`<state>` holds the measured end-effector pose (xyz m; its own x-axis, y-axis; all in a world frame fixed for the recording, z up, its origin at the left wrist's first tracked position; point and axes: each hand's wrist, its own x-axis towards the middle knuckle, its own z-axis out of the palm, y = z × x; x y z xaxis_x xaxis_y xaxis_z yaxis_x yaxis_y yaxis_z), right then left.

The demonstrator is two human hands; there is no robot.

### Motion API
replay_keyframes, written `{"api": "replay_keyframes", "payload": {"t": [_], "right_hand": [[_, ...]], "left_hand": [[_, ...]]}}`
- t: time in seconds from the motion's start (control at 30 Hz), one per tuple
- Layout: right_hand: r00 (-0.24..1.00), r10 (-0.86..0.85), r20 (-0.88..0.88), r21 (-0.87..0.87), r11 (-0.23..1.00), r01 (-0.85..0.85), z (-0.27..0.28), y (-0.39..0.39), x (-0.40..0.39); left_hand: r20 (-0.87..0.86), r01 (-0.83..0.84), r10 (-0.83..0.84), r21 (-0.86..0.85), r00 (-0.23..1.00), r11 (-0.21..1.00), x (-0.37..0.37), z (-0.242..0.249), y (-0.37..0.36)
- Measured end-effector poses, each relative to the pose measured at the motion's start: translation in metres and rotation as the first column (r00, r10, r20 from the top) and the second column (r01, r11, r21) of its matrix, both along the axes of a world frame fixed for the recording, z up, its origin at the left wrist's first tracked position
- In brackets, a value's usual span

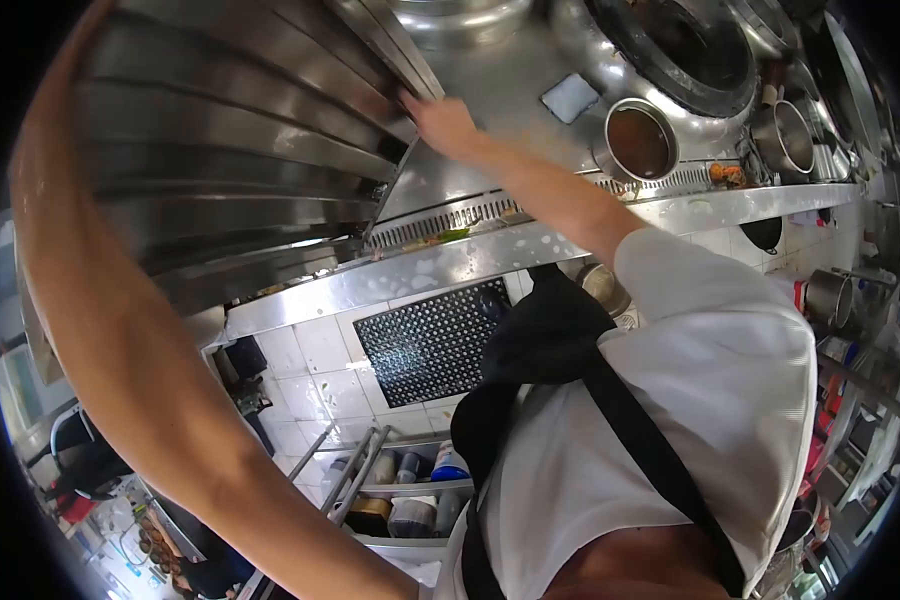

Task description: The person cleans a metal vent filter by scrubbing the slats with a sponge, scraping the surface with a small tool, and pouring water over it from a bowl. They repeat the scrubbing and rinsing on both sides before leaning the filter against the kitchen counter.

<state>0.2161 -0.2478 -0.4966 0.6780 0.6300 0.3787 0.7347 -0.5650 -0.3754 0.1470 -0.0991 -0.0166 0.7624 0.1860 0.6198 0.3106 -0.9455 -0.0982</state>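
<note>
A large ribbed metal panel (240,150), like a baffle filter, fills the upper left, tilted over the steel counter (490,50). My right hand (445,125) is closed on its right edge, fingers curled at the rim. Along the left side my left arm reaches up beside the panel, and the hand lies beyond the top of the frame. Right of my right hand, a white square pad (570,97) lies on the counter near a round pot of brown liquid (641,142).
A large wok (695,50) sits at the upper right, with a steel pot (782,138) near it. Below the counter's front edge (450,255) lie a black perforated mat (425,345) and a rack of containers (410,500). At the lower left, part of another person shows.
</note>
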Motion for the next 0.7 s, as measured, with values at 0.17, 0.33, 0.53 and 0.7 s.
{"api": "replay_keyframes", "payload": {"t": [0.17, 0.33, 0.53, 0.7], "right_hand": [[0.918, -0.059, -0.393, -0.202, 0.979, -0.023, 0.011, -0.043, -0.023], [0.876, -0.045, -0.48, -0.356, 0.923, -0.147, 0.044, -0.158, 0.036], [0.877, -0.095, -0.472, 0.368, 0.882, 0.294, 0.109, -0.084, 0.229], [0.727, -0.248, -0.641, 0.2, 0.86, 0.469, 0.058, 0.003, 0.352]], "left_hand": [[-0.008, 0.195, -0.195, 0.041, 0.981, 0.98, -0.027, 0.005, -0.051], [-0.087, 0.265, -0.267, -0.037, 0.96, 0.963, 0.017, 0.008, 0.054], [-0.059, -0.067, 0.06, -0.129, 0.996, 0.989, 0.006, 0.012, 0.008], [-0.077, -0.037, 0.006, -0.411, 0.997, 0.911, 0.015, 0.016, 0.009]]}}
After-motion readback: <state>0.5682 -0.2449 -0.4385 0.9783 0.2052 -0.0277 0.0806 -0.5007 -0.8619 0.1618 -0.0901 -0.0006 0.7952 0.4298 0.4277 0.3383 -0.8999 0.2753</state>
